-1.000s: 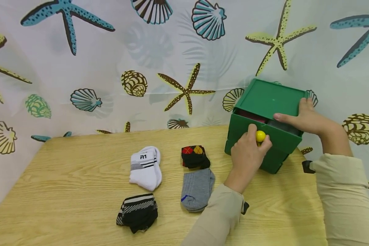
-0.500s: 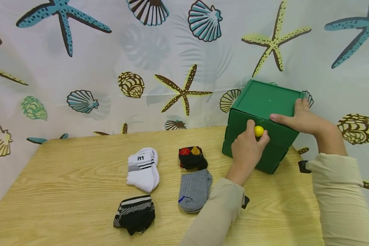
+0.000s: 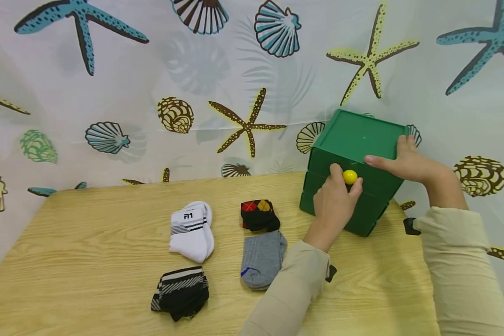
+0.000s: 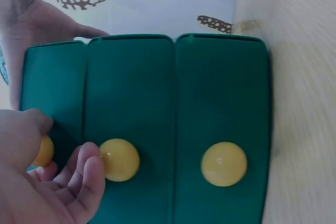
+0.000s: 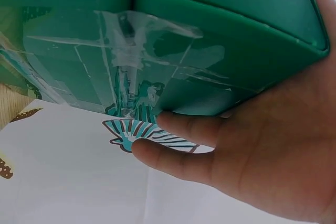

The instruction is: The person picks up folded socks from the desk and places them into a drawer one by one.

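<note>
A green three-drawer box point(image 3: 357, 135) stands at the table's back right, all drawers closed. My left hand point(image 3: 346, 181) pinches the yellow knob point(image 3: 350, 176) of the top drawer. In the left wrist view the three drawer fronts show, each with a yellow knob; my left hand point(image 4: 47, 182) covers most of the top knob point(image 4: 44, 151), beside the middle knob point(image 4: 119, 159). My right hand point(image 3: 399, 159) grips the box's top right corner, thumb along the top edge. The right wrist view shows that hand's fingers point(image 5: 184, 129) behind the taped back of the box point(image 5: 210, 30).
Folded sock pairs lie on the wooden table point(image 3: 88, 261): a white pair point(image 3: 192, 231), a black argyle pair point(image 3: 258, 214), a grey pair point(image 3: 262, 259) and a black striped pair point(image 3: 180, 292). A seashell-print curtain point(image 3: 151, 93) hangs right behind the table.
The top drawer stood open a second ago, showing red and grey contents. My left hand has pushed it in by the knob; it is now closed. The right hand stayed on the box.
</note>
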`<action>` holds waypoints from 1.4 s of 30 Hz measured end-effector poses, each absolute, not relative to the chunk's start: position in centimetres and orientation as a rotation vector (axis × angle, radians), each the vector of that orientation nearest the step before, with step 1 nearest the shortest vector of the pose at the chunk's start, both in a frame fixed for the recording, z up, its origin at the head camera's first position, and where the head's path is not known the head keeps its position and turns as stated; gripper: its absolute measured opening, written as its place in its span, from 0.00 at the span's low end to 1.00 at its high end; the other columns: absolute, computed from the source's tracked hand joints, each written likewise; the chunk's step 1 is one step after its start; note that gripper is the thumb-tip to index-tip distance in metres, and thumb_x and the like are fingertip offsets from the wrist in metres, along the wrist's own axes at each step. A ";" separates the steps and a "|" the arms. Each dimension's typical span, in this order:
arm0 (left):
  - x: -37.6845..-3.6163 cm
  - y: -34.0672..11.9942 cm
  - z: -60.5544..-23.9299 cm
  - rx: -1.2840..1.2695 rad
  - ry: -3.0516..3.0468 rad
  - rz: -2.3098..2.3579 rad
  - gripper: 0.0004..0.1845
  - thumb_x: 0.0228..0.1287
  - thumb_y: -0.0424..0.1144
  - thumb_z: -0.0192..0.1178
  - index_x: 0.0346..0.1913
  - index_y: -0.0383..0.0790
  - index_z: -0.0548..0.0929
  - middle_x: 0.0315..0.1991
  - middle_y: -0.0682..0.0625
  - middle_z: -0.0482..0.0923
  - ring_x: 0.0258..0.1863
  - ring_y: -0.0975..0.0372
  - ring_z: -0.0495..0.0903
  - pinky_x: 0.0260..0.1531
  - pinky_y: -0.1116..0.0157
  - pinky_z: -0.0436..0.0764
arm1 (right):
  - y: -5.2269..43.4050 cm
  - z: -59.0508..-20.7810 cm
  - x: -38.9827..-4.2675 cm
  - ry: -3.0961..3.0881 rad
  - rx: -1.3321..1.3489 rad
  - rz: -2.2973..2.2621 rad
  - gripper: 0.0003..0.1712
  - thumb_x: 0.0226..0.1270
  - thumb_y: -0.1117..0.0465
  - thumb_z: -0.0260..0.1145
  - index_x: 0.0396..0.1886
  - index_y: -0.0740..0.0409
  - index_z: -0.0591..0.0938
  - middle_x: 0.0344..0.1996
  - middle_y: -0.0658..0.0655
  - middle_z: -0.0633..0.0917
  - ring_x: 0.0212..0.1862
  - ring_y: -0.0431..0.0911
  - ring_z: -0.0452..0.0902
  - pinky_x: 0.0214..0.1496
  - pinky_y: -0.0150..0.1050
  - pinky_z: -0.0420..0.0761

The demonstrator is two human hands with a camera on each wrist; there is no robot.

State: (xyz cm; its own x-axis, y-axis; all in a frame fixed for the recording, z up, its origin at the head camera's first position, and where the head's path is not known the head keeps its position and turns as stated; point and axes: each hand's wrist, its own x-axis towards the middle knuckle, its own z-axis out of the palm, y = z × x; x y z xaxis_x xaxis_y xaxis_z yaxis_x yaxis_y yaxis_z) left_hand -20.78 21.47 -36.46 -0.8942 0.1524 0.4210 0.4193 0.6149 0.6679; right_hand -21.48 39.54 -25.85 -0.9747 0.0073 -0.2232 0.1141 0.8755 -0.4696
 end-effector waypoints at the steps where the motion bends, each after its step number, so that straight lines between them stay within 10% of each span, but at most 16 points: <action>1: -20.7 21.4 -36.5 -0.455 -2.528 -1.188 0.20 0.73 0.55 0.59 0.47 0.44 0.65 0.25 0.53 0.69 0.16 0.63 0.70 0.17 0.68 0.68 | 39.5 -25.8 -21.5 2.831 0.093 -0.729 0.71 0.69 0.26 0.51 0.71 0.73 0.19 0.70 0.74 0.16 0.72 0.68 0.11 0.69 0.72 0.37; 10: -20.6 20.9 -38.0 -0.453 -2.536 -1.297 0.14 0.77 0.39 0.55 0.57 0.47 0.64 0.21 0.53 0.70 0.13 0.60 0.67 0.14 0.65 0.66 | 39.3 -25.8 -21.4 2.823 0.109 -0.752 0.71 0.68 0.26 0.52 0.71 0.71 0.19 0.70 0.73 0.16 0.72 0.67 0.11 0.69 0.72 0.37; 42: -20.4 21.6 -42.8 -0.324 -2.376 -1.515 0.20 0.67 0.50 0.67 0.47 0.44 0.69 0.23 0.52 0.77 0.17 0.63 0.71 0.20 0.67 0.70 | 39.5 -26.3 -21.5 2.849 0.109 -0.751 0.70 0.69 0.28 0.53 0.72 0.72 0.19 0.70 0.74 0.17 0.72 0.71 0.14 0.68 0.73 0.41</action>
